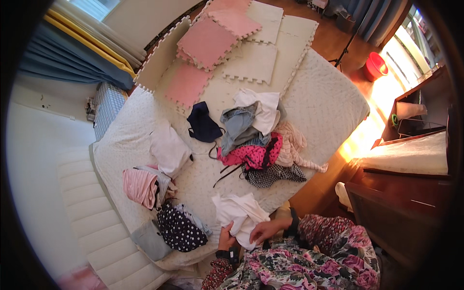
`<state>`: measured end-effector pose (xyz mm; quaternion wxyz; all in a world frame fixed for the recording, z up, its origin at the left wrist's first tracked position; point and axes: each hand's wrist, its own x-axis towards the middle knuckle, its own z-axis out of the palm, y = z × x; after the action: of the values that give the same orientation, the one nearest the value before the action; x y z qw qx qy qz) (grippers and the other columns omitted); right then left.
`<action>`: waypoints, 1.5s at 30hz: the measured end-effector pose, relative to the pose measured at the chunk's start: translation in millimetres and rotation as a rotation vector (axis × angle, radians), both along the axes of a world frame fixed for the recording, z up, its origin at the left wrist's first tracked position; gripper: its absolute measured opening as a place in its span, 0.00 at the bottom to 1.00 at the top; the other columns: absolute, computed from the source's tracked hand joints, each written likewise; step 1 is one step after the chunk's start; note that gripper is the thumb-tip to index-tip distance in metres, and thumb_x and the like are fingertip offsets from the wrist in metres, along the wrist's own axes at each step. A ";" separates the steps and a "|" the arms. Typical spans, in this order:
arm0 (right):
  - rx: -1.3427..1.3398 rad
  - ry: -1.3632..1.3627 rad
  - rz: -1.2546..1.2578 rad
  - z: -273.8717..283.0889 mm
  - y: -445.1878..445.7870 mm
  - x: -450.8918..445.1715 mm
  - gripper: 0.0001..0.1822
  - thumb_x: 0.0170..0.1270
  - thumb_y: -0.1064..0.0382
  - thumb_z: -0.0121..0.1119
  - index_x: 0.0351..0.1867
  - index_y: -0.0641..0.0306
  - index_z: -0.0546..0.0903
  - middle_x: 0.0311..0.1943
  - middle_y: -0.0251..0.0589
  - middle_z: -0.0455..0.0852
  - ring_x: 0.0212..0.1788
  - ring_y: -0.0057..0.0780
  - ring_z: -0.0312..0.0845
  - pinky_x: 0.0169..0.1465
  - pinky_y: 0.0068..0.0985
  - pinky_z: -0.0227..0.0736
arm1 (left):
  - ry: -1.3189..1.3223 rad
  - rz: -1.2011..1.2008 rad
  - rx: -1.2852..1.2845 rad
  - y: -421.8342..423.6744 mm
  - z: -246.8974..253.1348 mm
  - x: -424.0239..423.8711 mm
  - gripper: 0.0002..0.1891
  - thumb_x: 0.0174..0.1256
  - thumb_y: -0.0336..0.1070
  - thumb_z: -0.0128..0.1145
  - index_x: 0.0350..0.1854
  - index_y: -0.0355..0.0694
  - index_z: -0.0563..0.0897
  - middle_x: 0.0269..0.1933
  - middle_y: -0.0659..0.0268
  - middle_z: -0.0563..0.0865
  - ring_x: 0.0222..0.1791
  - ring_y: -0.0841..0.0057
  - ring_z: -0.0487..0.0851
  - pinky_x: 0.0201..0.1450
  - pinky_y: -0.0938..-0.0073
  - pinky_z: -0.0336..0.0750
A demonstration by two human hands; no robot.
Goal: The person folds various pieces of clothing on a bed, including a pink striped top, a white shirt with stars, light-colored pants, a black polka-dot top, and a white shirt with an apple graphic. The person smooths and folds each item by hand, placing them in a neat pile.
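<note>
A white cloth garment (241, 210) lies crumpled at the near edge of the bed, partly over my lap. My left hand (227, 238) grips its left side, thumb on top. From the right, my right hand (269, 230) has its fingers on the lower part of the same cloth, pinching it. To the left of my hands sits a black polka-dot garment (181, 228). Beyond the white cloth is a loose heap with a pink dotted garment (250, 156), a black-and-white checked garment (273, 175), grey-blue denim (237, 127) and a white garment (266, 110).
Folded pink striped clothing (139, 188), a pale garment (170, 148) and a navy garment (204, 123) rest on the bed sheet (326, 90). Pink and cream foam mats (208, 43) are piled at the far end. A wooden cabinet (395, 203) stands right, a red bucket (376, 67) beyond it.
</note>
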<state>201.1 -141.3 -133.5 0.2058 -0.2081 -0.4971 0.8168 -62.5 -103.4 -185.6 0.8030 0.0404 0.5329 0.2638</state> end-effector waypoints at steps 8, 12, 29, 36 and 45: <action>0.011 -0.196 -0.977 17.7 53.7 56.0 0.30 0.62 0.57 0.69 0.64 0.62 0.75 0.50 0.37 0.82 0.55 0.26 0.75 0.59 0.28 0.72 | -0.071 -0.050 0.265 41.8 50.6 -1.3 0.30 0.60 0.18 0.59 0.66 0.39 0.72 0.61 0.61 0.81 0.62 0.65 0.78 0.67 0.59 0.73; 0.325 -0.425 -0.828 26.4 60.7 13.5 0.35 0.57 0.57 0.69 0.67 0.61 0.72 0.53 0.47 0.81 0.58 0.38 0.76 0.59 0.32 0.71 | -0.066 -0.193 0.358 62.4 47.8 2.1 0.30 0.60 0.19 0.61 0.66 0.38 0.72 0.61 0.61 0.80 0.60 0.68 0.79 0.63 0.65 0.74; 0.506 -0.474 -0.369 -19.0 26.7 -207.4 0.27 0.54 0.62 0.63 0.57 0.62 0.72 0.41 0.55 0.81 0.41 0.56 0.81 0.43 0.43 0.77 | 0.225 -0.392 0.248 52.6 26.7 -106.3 0.28 0.63 0.25 0.61 0.66 0.35 0.71 0.53 0.60 0.83 0.47 0.72 0.84 0.50 0.72 0.80; 0.348 -0.174 -0.245 -3.3 24.1 -188.4 0.29 0.60 0.64 0.60 0.65 0.58 0.73 0.41 0.46 0.84 0.37 0.40 0.83 0.44 0.33 0.78 | 0.314 -0.160 0.259 43.0 51.1 -138.4 0.19 0.67 0.26 0.56 0.59 0.28 0.75 0.52 0.57 0.85 0.46 0.70 0.86 0.49 0.72 0.81; 0.736 -0.502 -0.656 39.2 86.4 -120.6 0.36 0.52 0.67 0.65 0.67 0.60 0.70 0.59 0.51 0.76 0.59 0.46 0.74 0.60 0.38 0.71 | 0.404 -0.203 0.525 47.1 133.8 -144.5 0.20 0.77 0.38 0.48 0.64 0.31 0.74 0.55 0.62 0.83 0.50 0.77 0.82 0.52 0.77 0.77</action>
<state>80.5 -54.9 -94.3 0.3837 -0.4546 -0.6927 0.4078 -206.9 -56.3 -51.8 0.6656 0.3497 0.5885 0.2973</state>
